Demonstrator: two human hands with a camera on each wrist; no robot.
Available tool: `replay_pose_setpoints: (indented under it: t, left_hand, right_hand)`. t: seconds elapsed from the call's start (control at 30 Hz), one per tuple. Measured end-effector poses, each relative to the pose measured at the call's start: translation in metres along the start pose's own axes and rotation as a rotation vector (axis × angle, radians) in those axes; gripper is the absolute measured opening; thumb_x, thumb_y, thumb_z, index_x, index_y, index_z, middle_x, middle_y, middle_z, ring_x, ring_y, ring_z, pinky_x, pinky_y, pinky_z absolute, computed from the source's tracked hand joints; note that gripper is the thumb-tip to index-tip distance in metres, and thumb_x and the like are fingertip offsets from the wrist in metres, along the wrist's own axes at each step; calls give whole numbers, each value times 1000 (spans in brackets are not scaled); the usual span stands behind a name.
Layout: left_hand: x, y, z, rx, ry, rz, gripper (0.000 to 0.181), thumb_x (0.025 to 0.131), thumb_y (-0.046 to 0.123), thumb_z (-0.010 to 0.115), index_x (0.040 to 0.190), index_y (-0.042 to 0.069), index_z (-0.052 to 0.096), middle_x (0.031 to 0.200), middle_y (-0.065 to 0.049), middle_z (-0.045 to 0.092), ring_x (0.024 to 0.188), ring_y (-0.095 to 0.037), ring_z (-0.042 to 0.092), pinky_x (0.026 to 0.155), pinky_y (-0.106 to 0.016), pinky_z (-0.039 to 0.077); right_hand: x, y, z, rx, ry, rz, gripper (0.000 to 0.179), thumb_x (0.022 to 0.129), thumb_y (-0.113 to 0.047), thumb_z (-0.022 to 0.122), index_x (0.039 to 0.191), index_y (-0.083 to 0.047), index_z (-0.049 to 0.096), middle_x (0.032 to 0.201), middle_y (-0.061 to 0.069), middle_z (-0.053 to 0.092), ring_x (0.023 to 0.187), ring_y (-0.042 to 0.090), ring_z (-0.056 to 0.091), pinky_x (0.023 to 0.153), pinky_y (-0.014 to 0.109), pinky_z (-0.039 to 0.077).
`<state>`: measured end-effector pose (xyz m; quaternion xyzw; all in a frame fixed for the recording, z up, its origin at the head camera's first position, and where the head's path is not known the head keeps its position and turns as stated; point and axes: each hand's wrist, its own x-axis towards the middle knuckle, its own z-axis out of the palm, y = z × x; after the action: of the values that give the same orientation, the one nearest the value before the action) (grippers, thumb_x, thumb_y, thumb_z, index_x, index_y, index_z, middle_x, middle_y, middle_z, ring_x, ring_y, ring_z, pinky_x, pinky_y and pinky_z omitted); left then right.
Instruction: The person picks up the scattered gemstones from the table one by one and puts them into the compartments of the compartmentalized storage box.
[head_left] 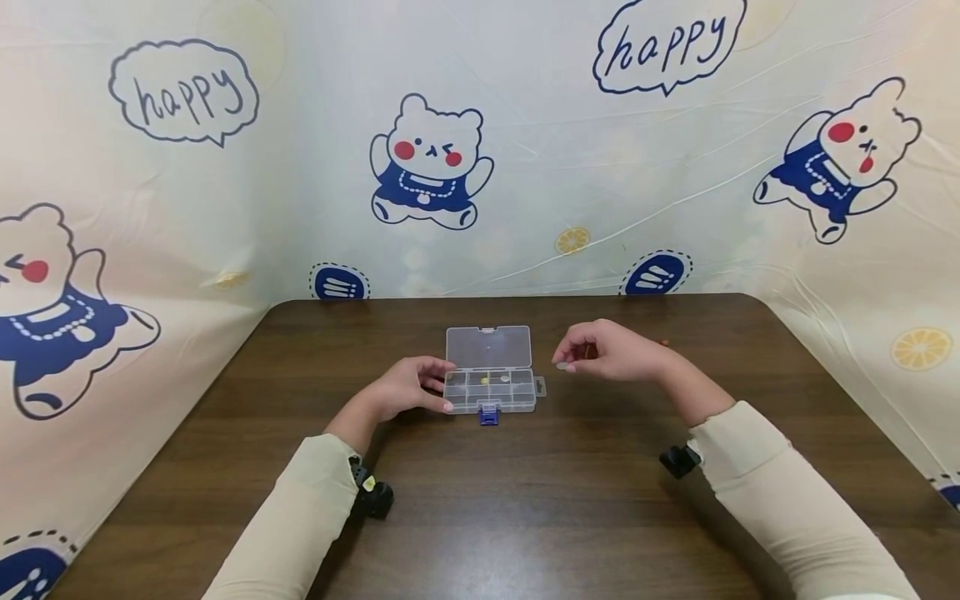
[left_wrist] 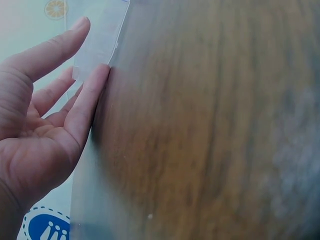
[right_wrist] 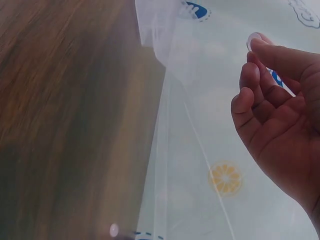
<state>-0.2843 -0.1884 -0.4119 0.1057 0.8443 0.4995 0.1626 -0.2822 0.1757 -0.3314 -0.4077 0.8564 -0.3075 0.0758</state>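
Note:
A clear plastic compartment box (head_left: 489,402) lies on the table with its lid (head_left: 488,347) swung back and its blue latch (head_left: 489,416) toward me. My left hand (head_left: 408,387) holds the box's left end, thumb at the front corner and fingers toward the back. In the left wrist view, fingertips meet the box wall (left_wrist: 102,37). Right of the box, my right hand (head_left: 611,352) pinches a small clear round disc (right_wrist: 254,40) between thumb and index finger. A small yellow piece (head_left: 485,381) and a whitish piece (head_left: 505,378) sit in separate back-row compartments.
The brown wooden table (head_left: 495,500) ends at a patterned cloth backdrop (head_left: 540,167). A tiny orange object (head_left: 663,342) shows behind my right wrist. A hanging tab (head_left: 540,386) sticks out from the box's right side.

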Motion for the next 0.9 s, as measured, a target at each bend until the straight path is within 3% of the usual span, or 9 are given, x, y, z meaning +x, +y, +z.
replay_pose_setpoints:
  t: [0.23, 0.47, 0.9]
  left_hand:
    - [-2, 1, -1, -20, -17, 3, 70, 69, 7, 88, 132, 8, 58, 129, -11, 57, 107, -25, 57, 88, -34, 52]
    - [-2, 1, 0, -5, -10, 15, 69, 69, 8, 89, 132, 7, 58, 125, -10, 60, 105, -23, 58, 86, -33, 53]
    - [-3, 3, 1, 9, 3, 12, 67, 70, 8, 88, 131, 9, 60, 123, -9, 60, 105, -23, 58, 88, -34, 52]
  right_hand:
    - [14, -13, 3, -19, -15, -20, 17, 90, -5, 69, 100, -20, 72, 90, -5, 62, 81, 17, 56, 73, 37, 53]
    - [29, -18, 7, -14, -45, -88, 14, 90, -4, 69, 101, -11, 72, 89, -3, 62, 79, 15, 56, 69, 34, 52]
    - [49, -25, 19, -8, -101, -93, 14, 90, -3, 69, 100, -13, 72, 87, -4, 61, 76, 14, 54, 67, 29, 50]
